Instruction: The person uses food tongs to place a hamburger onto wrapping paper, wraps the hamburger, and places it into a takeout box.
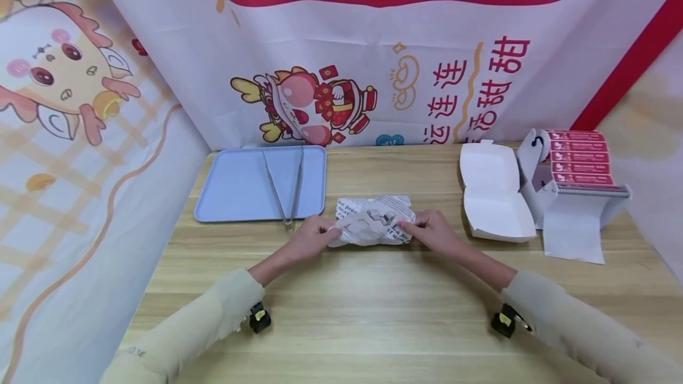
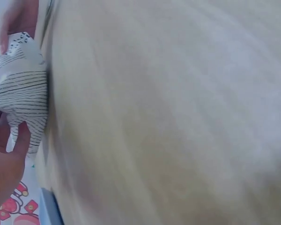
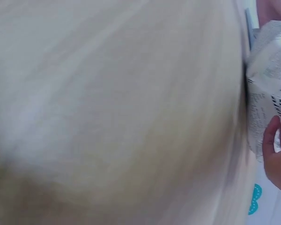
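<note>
A crumpled sheet of newsprint-patterned wrapping paper (image 1: 368,227) lies folded into a flat bundle on the table, with creased folds on top. My left hand (image 1: 310,236) pinches its left end between thumb and fingers. At the opposite end my right hand (image 1: 433,231) pinches the paper the same way, thumb on top. Whatever the paper encloses is hidden. In the left wrist view the left hand (image 2: 9,154) grips the printed paper (image 2: 23,89) at its edge. The right wrist view has the right hand (image 3: 277,154) at the other edge.
A blue tray (image 1: 235,188) stands at the back left, with metal tongs (image 1: 288,212) lying across it and over its front edge. On the right sit an open white paper box (image 1: 496,200) and a label dispenser (image 1: 576,188) with red stickers. A printed cloth (image 1: 416,28) hangs behind the wooden table (image 1: 373,313).
</note>
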Tool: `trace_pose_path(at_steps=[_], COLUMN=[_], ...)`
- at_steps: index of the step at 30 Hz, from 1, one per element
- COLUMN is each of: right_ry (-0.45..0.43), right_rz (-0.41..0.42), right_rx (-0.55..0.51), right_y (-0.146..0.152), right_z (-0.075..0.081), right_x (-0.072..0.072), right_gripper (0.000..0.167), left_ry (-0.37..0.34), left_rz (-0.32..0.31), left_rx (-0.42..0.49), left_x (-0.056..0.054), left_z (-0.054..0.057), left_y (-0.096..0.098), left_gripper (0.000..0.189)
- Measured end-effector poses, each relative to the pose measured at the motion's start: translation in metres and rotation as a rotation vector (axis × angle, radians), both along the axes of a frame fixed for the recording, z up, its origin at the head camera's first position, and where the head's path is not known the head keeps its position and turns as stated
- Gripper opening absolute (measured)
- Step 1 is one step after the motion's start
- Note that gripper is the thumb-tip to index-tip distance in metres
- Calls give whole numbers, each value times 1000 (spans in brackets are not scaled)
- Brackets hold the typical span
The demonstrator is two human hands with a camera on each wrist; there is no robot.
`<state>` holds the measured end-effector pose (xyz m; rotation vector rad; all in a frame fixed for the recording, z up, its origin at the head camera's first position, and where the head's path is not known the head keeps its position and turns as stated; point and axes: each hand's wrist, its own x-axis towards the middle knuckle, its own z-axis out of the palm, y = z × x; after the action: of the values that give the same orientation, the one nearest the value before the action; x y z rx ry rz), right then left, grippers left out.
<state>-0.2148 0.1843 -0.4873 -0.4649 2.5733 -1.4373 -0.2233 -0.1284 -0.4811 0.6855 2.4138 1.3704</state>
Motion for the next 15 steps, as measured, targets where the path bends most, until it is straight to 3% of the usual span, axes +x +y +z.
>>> trace_pose_path(at_steps=[3,6,12,13,15], right_ry=[-13,-5,-19,-23,-38], right_rz=[2,14,-4,-6,-14], right_rx=[0,-2,10,13,19], right_y=[-3,-4,-6,-7,-8], right_z=[3,5,11,12,13], right_x=[-3,-5,-7,-8,-10], right_gripper=[53,55,55,55,55], left_ry=[52,156,509,541,535], left_rz=[-7,-40,-126,-127,-108], left_rx=[-19,-110,-405,-431,-432], left_x=[-1,2,10,10,9], left_z=[4,12,32,32,33], left_y=[1,6,24,26,28], left_gripper=[22,26,30,33,36])
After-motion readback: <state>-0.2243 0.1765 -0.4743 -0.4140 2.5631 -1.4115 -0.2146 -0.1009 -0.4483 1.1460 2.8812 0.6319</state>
